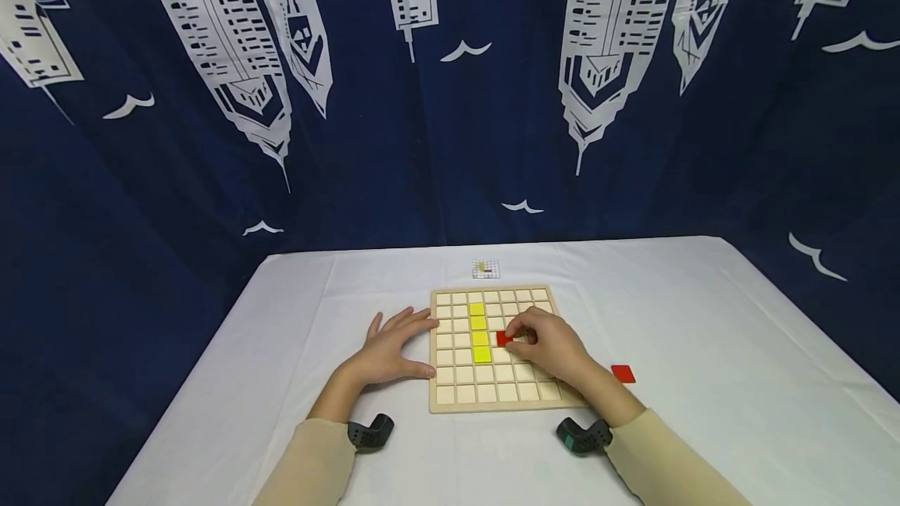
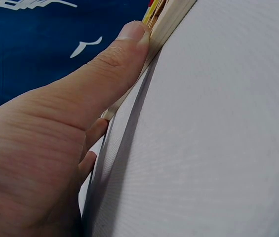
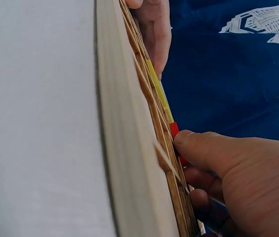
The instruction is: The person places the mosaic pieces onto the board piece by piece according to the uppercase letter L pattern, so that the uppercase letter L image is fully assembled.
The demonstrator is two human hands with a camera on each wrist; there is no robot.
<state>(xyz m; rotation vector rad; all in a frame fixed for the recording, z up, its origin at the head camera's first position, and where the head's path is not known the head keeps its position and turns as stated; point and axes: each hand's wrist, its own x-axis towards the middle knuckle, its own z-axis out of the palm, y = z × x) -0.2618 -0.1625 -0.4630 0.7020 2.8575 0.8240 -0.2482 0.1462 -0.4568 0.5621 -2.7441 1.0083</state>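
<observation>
A square wooden grid board point(image 1: 506, 406) lies on the table, with a column of several yellow tiles point(image 1: 481, 354) in its cells. My right hand point(image 1: 551, 343) reaches over the board's right half and pinches a red square tile point(image 1: 502, 339) between thumb and fingers. This tile is just right of the yellow column; in the right wrist view the red tile point(image 3: 174, 129) stands slightly tilted at the grid's surface. With fingers spread, my left hand point(image 1: 389, 351) rests at the board's left edge, its thumb point(image 2: 124, 49) and fingertips touching the frame.
Another red tile point(image 1: 623, 374) lies on the white cloth point(image 1: 703, 318) right of the board, beside my right forearm. Behind the board is a small card point(image 1: 486, 269) printed with a grid. A dark blue patterned curtain point(image 1: 436, 139) hangs beyond the table's far edge.
</observation>
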